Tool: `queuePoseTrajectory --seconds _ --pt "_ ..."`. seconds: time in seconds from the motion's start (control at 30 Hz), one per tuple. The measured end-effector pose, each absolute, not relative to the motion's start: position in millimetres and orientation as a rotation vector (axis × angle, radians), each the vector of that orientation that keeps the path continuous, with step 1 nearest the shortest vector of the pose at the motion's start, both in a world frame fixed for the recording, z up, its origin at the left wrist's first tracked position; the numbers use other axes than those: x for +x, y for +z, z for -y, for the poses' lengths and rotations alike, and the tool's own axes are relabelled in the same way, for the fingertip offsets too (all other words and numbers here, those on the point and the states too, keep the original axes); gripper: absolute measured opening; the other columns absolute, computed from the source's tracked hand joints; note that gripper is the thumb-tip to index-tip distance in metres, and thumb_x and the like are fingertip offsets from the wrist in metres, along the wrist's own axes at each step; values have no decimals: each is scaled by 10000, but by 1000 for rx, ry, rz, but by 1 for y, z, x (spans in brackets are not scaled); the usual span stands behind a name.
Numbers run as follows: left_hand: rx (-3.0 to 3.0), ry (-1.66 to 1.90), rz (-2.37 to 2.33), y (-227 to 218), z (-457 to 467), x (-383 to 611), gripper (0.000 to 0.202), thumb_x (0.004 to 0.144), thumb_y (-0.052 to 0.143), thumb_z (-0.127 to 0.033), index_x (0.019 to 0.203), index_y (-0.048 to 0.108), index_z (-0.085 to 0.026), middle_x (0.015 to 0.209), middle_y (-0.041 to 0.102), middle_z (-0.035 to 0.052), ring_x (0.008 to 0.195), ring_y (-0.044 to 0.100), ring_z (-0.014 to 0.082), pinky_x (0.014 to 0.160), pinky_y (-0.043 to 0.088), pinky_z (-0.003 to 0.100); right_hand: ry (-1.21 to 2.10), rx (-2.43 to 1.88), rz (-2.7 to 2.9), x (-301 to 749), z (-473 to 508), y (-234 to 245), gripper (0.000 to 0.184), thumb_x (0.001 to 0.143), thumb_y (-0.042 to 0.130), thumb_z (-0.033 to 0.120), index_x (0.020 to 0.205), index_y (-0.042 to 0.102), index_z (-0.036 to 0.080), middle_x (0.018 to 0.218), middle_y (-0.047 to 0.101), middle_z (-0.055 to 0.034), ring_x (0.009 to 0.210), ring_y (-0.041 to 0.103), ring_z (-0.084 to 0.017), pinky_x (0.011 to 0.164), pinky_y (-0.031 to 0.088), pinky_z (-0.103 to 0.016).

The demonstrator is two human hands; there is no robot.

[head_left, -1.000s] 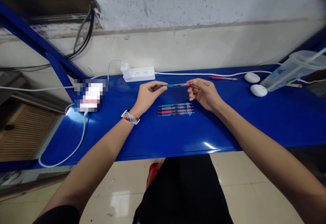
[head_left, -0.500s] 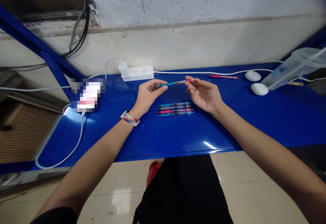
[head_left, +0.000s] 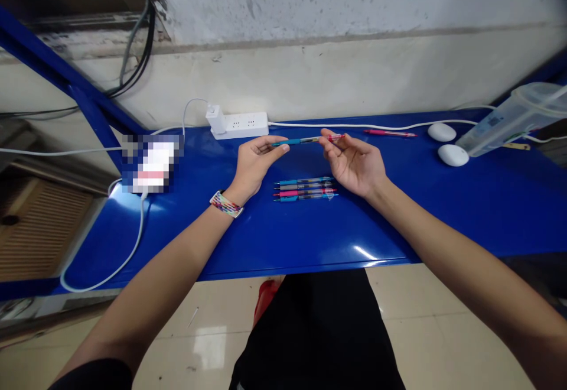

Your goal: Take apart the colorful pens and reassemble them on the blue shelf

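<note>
A pen [head_left: 305, 140] with a blue grip at its left end and red at its right end spans both hands above the blue table. My left hand [head_left: 257, 162] pinches the blue grip between thumb and fingers. At the other end, my right hand [head_left: 353, 162] has the red part between thumb and fingertips, palm turned up. Just below the hands lies a row of several pens [head_left: 303, 189], side by side, with blue, grey and pink grips. Farther back, a pink pen [head_left: 390, 133] rests alone to the right of my right hand.
The blue table [head_left: 283, 242] backs onto a wall. A white power strip [head_left: 245, 124] with a plugged-in adapter stands at the back, its cable running right. A blurred phone [head_left: 155, 162] is at left. Two white rounded objects [head_left: 453, 155] and a tilted clear plastic container [head_left: 496, 121] sit at right.
The pen has tipped slightly, its red end a little higher. Both hands keep their hold almost in place, and the pens on the table have not moved.
</note>
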State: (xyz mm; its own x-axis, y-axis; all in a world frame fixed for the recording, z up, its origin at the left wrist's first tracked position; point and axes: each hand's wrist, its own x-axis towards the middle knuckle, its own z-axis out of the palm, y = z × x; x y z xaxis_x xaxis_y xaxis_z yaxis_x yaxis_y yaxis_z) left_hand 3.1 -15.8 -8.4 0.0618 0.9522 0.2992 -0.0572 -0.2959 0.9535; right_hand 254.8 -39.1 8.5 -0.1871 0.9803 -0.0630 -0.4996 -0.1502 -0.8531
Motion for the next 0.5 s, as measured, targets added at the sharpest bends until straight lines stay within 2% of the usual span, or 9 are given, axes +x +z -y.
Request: queuePoseTrajectory --seconds 0.17,0.33,0.5 --pt "1466 1409 -999 -8 17 3 231 826 937 -348 1029 895 -246 1035 880 61 952 808 216 935 671 403 1635 -752 760 251 41 8 271 915 700 270 1149 799 174 1040 887 -98 1056 866 -233 962 734 -335" --pt "1485 1426 -1002 -7 18 3 217 828 931 -332 1022 892 -243 1023 878 62 935 805 213 927 664 402 1619 -755 790 249 41 8 314 936 690 311 1197 792 168 1096 882 -102 1110 857 -223 990 719 -314" --pt "1511 1421 -1009 -7 19 4 212 834 926 -344 1020 887 -249 1039 877 61 956 808 222 937 663 412 1561 -824 867 251 41 8 303 930 690 346 1169 779 183 1090 876 -108 1100 854 -247 916 736 -341"
